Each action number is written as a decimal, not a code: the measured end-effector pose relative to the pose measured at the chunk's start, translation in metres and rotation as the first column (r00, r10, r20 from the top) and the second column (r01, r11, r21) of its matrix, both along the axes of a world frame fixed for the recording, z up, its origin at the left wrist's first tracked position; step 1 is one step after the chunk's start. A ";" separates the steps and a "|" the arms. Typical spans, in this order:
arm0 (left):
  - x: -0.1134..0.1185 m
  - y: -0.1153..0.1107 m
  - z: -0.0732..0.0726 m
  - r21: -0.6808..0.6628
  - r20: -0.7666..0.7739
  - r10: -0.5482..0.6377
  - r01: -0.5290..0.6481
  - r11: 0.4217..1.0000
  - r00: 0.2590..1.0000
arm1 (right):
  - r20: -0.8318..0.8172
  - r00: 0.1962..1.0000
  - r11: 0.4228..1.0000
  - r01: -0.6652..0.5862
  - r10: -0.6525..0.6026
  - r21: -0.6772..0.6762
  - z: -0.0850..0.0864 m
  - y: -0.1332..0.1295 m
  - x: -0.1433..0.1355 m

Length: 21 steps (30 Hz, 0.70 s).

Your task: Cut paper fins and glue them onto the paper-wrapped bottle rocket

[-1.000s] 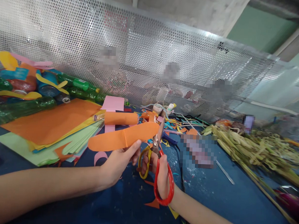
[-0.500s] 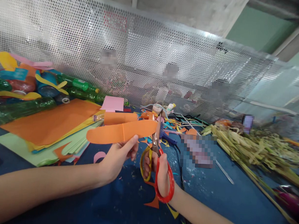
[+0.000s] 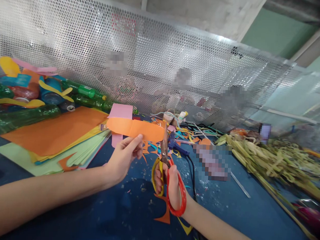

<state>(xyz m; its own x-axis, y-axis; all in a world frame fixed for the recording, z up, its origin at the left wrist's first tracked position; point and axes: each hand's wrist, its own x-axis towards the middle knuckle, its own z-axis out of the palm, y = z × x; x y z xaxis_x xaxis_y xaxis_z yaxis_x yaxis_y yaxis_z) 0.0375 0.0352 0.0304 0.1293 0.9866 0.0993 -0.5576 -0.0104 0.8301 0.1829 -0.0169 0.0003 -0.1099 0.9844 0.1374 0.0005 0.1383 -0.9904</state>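
Note:
My left hand (image 3: 126,152) pinches the lower edge of an orange paper strip (image 3: 146,130), which has a rounded left end and a crease across its middle. Around a pair of scissors (image 3: 164,156), my right hand (image 3: 174,186) is closed, thumb in the red loop and fingers through the yellow one. The blades point upward and meet the strip's right end. Behind the strip lies pink paper (image 3: 121,111), partly covered by it. Orange paper offcuts (image 3: 163,210) lie on the blue table (image 3: 134,218) below the scissors.
At left are a stack of coloured paper (image 3: 56,129) and green plastic bottles (image 3: 24,117). A blue glue gun (image 3: 178,147) with a black cord lies beyond the scissors. Dried plant strips (image 3: 275,157) spread at right. A perforated metal panel (image 3: 157,52) stands behind.
The orange strip has moved up and tilted, its right end now lower, against the scissor blades. My left hand has shifted slightly left and up. The scissor blades look more closed.

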 end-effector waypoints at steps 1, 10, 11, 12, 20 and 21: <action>0.000 0.000 0.000 0.003 0.001 -0.004 0.004 1.000 1.000 | -0.015 1.000 1.000 -0.015 0.014 -0.014 -0.001 0.000 0.000; -0.002 0.003 -0.004 -0.006 0.001 -0.013 0.013 1.000 1.000 | -0.109 0.994 0.988 -0.027 0.010 -0.151 -0.013 0.002 0.003; -0.002 0.004 -0.004 -0.004 0.001 -0.014 0.014 1.000 1.000 | -0.111 0.994 0.988 -0.027 0.010 -0.152 -0.013 0.002 0.003; -0.002 0.004 -0.004 0.001 0.003 -0.013 0.013 1.000 1.000 | -0.113 0.994 0.988 -0.027 0.010 -0.153 -0.013 0.002 0.003; -0.004 0.010 -0.004 0.040 -0.003 0.005 -0.005 0.999 1.000 | -0.091 0.996 0.992 -0.017 0.006 -0.121 -0.008 0.003 0.002; -0.004 0.011 -0.003 0.040 -0.001 0.006 -0.006 0.999 1.000 | -0.081 0.997 0.993 -0.016 0.007 -0.115 -0.007 0.003 0.002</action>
<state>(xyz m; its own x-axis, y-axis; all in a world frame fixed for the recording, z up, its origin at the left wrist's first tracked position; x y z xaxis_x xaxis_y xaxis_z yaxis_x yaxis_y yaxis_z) 0.0340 0.0459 0.0271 0.1233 0.9826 0.1389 -0.5569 -0.0473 0.8292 0.1853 -0.0141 -0.0069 -0.1147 0.9929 0.0314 -0.0809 0.0222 -0.9965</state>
